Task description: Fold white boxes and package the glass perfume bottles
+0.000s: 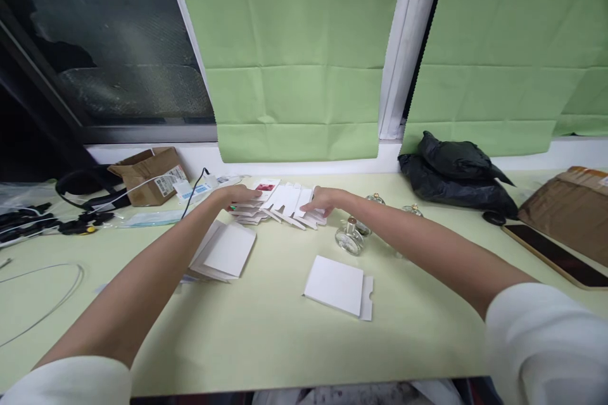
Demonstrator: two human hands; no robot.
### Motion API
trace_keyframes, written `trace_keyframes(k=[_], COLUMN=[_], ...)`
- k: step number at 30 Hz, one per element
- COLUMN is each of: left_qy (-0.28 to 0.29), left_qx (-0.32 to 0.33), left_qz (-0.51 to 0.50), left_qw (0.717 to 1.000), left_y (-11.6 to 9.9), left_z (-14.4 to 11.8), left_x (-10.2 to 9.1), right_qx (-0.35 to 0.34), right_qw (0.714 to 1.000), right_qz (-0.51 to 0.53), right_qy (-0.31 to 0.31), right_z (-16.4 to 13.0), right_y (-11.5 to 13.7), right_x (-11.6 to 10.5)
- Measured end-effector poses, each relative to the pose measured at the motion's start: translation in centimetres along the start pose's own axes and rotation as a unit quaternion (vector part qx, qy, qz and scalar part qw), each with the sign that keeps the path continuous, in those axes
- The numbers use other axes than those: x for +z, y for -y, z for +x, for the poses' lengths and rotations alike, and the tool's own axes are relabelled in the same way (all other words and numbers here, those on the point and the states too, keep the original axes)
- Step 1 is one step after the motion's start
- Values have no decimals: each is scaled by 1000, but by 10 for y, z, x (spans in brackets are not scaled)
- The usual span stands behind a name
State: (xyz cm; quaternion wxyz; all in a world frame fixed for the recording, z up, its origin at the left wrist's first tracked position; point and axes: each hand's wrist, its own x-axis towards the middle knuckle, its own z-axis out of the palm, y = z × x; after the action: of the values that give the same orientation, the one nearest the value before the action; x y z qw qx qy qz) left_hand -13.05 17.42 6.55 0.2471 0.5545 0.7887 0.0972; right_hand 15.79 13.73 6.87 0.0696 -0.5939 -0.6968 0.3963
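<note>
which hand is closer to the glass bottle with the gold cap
Right. The right hand rests on the fanned white cards just up and left of the glass bottle; the left hand is farther off, at the cards' left end.

Single head-worn view, looking forward and down — table (266, 342) close below, window wall beyond

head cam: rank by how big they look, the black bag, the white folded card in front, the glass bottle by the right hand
1. black bag
2. white folded card, though it lies nearer the camera, which inflates it
3. glass bottle
</note>
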Motion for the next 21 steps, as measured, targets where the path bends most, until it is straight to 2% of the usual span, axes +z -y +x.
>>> trace_keyframes(k=[15,19,21], left_qy=[-4,5,-11], left_qx=[-29,-15,6], left_qz=[-75,-113,-130], left_qw=[997,993,991], left_y=[2,3,3], left_z=[4,3,2], left_x=[1,-1,-1], right_qx=[-17,-23,-26], right_qw=[1000,1000,999], right_qz=[-20,-15,-14], right_qy=[-9,-13,-14], right_z=[28,34,37], right_y=[4,7,7], right_x=[4,4,4])
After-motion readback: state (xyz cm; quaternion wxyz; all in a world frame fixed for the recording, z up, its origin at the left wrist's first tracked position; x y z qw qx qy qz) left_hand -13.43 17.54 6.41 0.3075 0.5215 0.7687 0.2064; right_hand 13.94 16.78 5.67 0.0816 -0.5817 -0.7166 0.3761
